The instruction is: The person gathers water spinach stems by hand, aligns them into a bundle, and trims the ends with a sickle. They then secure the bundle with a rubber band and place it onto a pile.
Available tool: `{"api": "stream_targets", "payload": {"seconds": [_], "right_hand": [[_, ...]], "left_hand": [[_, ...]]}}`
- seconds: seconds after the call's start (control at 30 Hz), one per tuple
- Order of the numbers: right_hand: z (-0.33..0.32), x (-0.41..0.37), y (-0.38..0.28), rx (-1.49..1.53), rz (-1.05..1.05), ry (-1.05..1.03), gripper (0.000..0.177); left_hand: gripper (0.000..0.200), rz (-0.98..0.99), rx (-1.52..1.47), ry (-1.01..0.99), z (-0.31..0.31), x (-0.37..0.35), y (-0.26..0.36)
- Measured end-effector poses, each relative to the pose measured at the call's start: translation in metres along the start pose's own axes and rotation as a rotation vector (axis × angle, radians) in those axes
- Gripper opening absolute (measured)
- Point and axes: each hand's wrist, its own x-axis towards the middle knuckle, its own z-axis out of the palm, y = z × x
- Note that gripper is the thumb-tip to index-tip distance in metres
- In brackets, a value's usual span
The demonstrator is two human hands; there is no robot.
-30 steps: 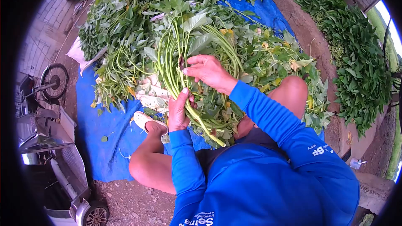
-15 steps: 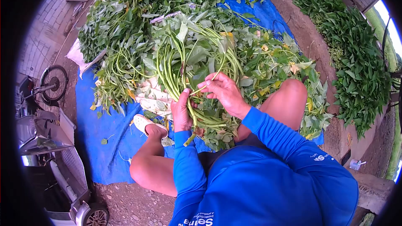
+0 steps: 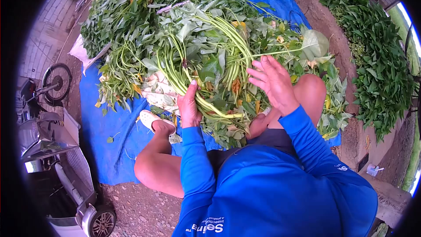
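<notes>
My left hand (image 3: 189,107) is closed around the lower stems of a bunch of long green leafy stems (image 3: 172,72), whose leaves point away from me. To its right, my right hand (image 3: 276,83) has its fingers spread. By its fingertips is a thin stem with one large round leaf (image 3: 315,44); it is not clear that the fingers touch it. Between and beyond my hands, more stems (image 3: 234,39) lie curved on the heap of leafy greens (image 3: 210,57).
A blue tarp (image 3: 105,145) lies under the greens. Another leafy row (image 3: 372,61) runs along the right. At the left are a wheel (image 3: 57,83) and a metal vehicle part (image 3: 66,171). My foot in a pale clog (image 3: 149,120) rests on the tarp.
My right hand has moved right, away from my left hand, and its fingers have spread. A single stem with a large leaf now extends to the right. My left hand still holds the bunch.
</notes>
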Motion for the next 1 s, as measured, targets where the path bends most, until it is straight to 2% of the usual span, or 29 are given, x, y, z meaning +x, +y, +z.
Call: {"api": "stream_targets", "payload": {"seconds": [0.03, 0.07, 0.13, 0.2, 0.27, 0.37, 0.47, 0.53, 0.73, 0.83, 0.93, 1.0], "right_hand": [[-0.021, 0.024, -0.003, -0.196, 0.099, 0.082, 0.082], [-0.026, 0.033, -0.002, -0.550, 0.022, 0.201, 0.071], [-0.029, 0.050, 0.004, -0.918, -0.199, -0.076, 0.051], [0.006, 0.050, 0.014, -0.689, -0.139, -0.336, 0.034], [0.058, 0.050, 0.015, -0.515, 0.035, -0.290, 0.028], [0.074, 0.109, 0.054, -0.376, 0.379, -0.483, 0.020], [0.083, 0.116, 0.041, -0.702, 0.181, -0.405, 0.016], [0.084, 0.120, 0.025, -0.736, 0.102, -0.389, 0.016], [0.062, 0.145, -0.032, -0.951, -0.116, -0.380, 0.017], [0.046, 0.151, -0.053, -0.982, -0.233, -0.358, 0.016], [0.036, 0.144, -0.063, -0.841, -0.207, -0.117, 0.015], [0.022, 0.151, -0.072, -0.718, -0.203, -0.050, 0.017]], "left_hand": [[0.036, 0.013, 0.014, -0.012, 0.005, -0.005, 0.002], [0.037, 0.007, 0.034, -0.017, 0.003, -0.006, -0.002], [0.038, 0.015, 0.056, -0.026, 0.010, -0.003, -0.006], [0.037, -0.028, 0.026, -0.067, 0.014, -0.015, -0.006], [0.030, -0.068, 0.012, -0.104, 0.018, -0.018, -0.002], [0.032, -0.113, -0.017, -0.151, 0.022, -0.025, 0.002], [0.033, -0.155, -0.052, -0.208, 0.013, -0.021, 0.001], [0.033, -0.176, -0.061, -0.288, 0.006, -0.019, -0.004], [0.027, -0.225, -0.026, -0.322, 0.008, -0.015, -0.008], [0.026, -0.215, -0.056, -0.367, 0.010, -0.013, -0.007], [0.026, -0.217, -0.151, -0.375, 0.012, -0.016, -0.005], [0.027, -0.201, -0.157, -0.368, 0.011, -0.018, -0.002]]}}
